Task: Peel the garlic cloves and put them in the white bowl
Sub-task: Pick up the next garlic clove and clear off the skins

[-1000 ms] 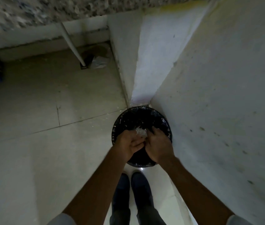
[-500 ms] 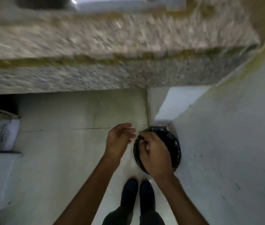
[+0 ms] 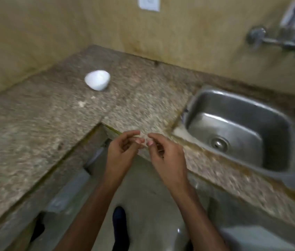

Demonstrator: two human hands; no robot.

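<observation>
Left hand [image 3: 123, 149] and right hand [image 3: 164, 154] hover at the counter [image 3: 34, 115] edge, fingers loosely curled, fingertips nearly meeting. Bowl [image 3: 97, 80] sits far left; sink [image 3: 242, 107] right.

A steel sink [image 3: 237, 134] sits in the speckled worktop [image 3: 34, 124] just right of the right hand [image 3: 166, 156]; a wall tap [image 3: 273, 39] hangs beyond it.

A speckled granite counter [image 3: 34, 127] ran in an L along the yellowish wall. A small white bowl [image 3: 97, 79] stood on it near the back corner, a pale scrap [image 3: 82, 104] lay just in front, and a steel sink [image 3: 276, 142] sat sunk into its right part
</observation>
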